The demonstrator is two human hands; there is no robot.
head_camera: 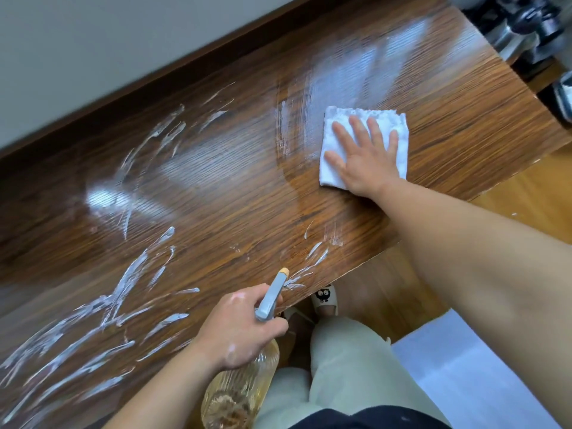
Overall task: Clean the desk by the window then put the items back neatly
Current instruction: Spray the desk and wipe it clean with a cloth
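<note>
Head view, right grip point(366, 162): flat, fingers straight and spread, pressing folded white cloth point(393, 128) onto surface point(223, 187), near its right end.
Left grip point(238, 329): curled tight round neck of spray bottle point(238, 394), held just off front edge.
Foam streaks point(130, 274): thick across left half, a few by front edge; wet sheen beside cloth.
Step in hand: wiping; best in long overlapping passes along the grain, even palm pressure, leftward into the foam.
Edges: right end and front edge close; better to pull foam inward than over the lip.
Room: broad bare run to the left; blurred metal objects point(520, 29) beyond right end.
</note>
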